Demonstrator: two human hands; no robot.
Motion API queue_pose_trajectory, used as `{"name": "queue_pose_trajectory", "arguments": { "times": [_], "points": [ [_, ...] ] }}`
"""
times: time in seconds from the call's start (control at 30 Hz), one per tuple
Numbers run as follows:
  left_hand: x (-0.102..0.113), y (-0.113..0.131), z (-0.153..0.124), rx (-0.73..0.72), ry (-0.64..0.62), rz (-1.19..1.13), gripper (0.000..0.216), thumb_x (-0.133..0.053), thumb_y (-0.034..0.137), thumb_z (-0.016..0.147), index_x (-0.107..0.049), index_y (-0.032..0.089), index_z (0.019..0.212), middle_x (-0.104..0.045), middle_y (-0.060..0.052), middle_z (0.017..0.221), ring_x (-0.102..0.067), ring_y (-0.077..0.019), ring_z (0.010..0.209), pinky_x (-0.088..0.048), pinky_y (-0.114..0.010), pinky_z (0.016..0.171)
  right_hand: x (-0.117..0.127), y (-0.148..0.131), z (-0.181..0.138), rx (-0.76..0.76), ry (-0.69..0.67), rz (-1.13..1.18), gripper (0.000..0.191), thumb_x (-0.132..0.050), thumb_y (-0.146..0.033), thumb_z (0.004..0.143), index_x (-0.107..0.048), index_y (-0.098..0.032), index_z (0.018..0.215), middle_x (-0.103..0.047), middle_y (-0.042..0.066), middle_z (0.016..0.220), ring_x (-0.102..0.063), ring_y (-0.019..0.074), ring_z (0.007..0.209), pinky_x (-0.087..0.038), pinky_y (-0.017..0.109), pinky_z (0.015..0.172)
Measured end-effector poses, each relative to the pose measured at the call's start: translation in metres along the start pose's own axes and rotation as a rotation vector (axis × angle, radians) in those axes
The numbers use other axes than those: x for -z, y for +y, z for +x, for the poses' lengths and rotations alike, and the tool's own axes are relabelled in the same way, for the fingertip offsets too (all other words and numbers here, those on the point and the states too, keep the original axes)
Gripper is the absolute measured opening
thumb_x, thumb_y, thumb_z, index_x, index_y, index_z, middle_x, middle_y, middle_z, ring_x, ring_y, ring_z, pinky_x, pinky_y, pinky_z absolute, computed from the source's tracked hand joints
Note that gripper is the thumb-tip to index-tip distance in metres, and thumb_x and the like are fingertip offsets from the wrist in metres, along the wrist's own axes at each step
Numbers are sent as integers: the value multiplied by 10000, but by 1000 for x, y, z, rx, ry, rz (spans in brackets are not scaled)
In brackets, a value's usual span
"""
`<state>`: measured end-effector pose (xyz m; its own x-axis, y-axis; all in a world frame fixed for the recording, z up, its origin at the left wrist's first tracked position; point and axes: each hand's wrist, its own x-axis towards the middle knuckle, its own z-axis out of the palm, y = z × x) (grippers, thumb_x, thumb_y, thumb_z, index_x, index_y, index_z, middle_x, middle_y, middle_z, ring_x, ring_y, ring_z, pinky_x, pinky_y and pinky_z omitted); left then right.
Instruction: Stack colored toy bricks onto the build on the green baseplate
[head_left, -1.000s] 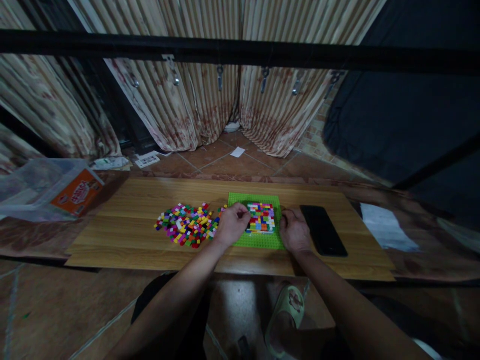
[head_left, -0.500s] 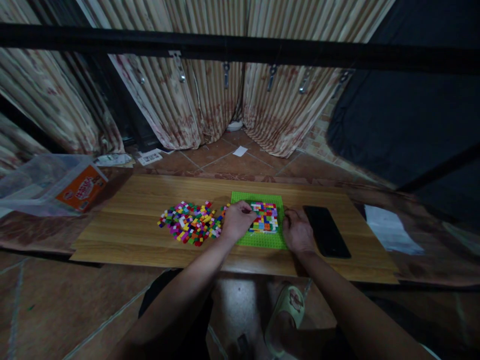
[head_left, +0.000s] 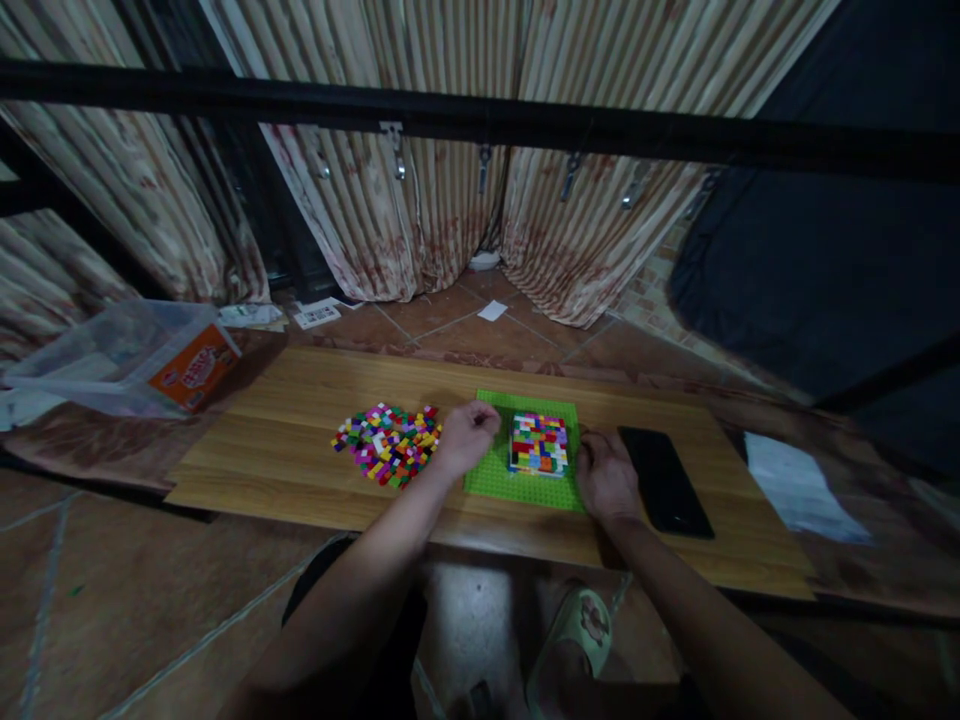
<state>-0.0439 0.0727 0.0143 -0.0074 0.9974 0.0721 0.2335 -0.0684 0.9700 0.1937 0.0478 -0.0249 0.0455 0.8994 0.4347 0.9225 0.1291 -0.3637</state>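
A block of multicoloured building bricks (head_left: 538, 443) rises from a green studded baseplate (head_left: 525, 492) on the wooden board. My left hand (head_left: 469, 437) hovers over the baseplate's left side, just left of the block, its thumb and fingers drawn together. Whether a small brick sits in that pinch I cannot make out. At the baseplate's right edge rests my right hand (head_left: 607, 478), fingers curled; what they may hold is hidden. Left of my left hand lies a loose pile of small coloured bricks (head_left: 390, 445).
A black phone-like slab (head_left: 666, 482) lies right of my right hand. The wooden board (head_left: 285, 420) carries everything. A clear plastic box (head_left: 112, 365) with an orange label stands far left, white papers (head_left: 802, 487) far right. Beyond runs a dark horizontal bar (head_left: 450, 115) before striped curtains.
My left hand has moved left, off the brick block, which now shows fully. My right hand stays at the baseplate's right edge. The whole view has shifted slightly.
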Motion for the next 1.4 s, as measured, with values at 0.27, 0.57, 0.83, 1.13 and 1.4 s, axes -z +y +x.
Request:
{"name": "queue_pose_trajectory", "arguments": {
  "times": [0.27,0.57,0.83,1.13,1.4],
  "points": [
    [62,5,9,4,-1,561,222,-503,109,782,-714,157,833,-742,-47,852,-672,-161,801,-502,-242,747,-1,0,-1,0,10,10,252,-394,-242,866,-633,-175,915,-624,124,1028,-566,248,990,-474,391,929],
    [58,19,-4,-38,-183,891,316,-549,132,779,-741,245,1004,-740,-38,975,-681,-180,897,-505,-251,827,2,-2,1,-14,-31,12,262,-389,-251,863,-633,-167,909,-624,126,993,-555,254,985,-467,392,925],
    [48,19,-6,-30,-236,967,281,-611,141,737,-753,241,958,-736,-62,1025,-662,-219,1006,-483,-283,925,2,-2,0,-10,-17,3,267,-386,-259,872,-632,-166,919,-619,129,1006,-553,248,993,-456,386,937],
    [46,15,-5,-114,-123,810,155,-616,149,743,-746,216,796,-708,-54,854,-651,-189,840,-494,-269,842,1,-1,0,6,-9,16,244,-397,-236,864,-628,-176,909,-617,121,990,-556,247,971,-468,386,906],
    [33,25,-7,-169,-125,466,108,-590,190,776,-696,194,788,-665,14,691,-611,-127,651,-482,-222,661,0,1,1,12,1,29,238,-406,-227,862,-634,-177,910,-623,119,1020,-565,240,986,-465,382,933]
  ]
}}
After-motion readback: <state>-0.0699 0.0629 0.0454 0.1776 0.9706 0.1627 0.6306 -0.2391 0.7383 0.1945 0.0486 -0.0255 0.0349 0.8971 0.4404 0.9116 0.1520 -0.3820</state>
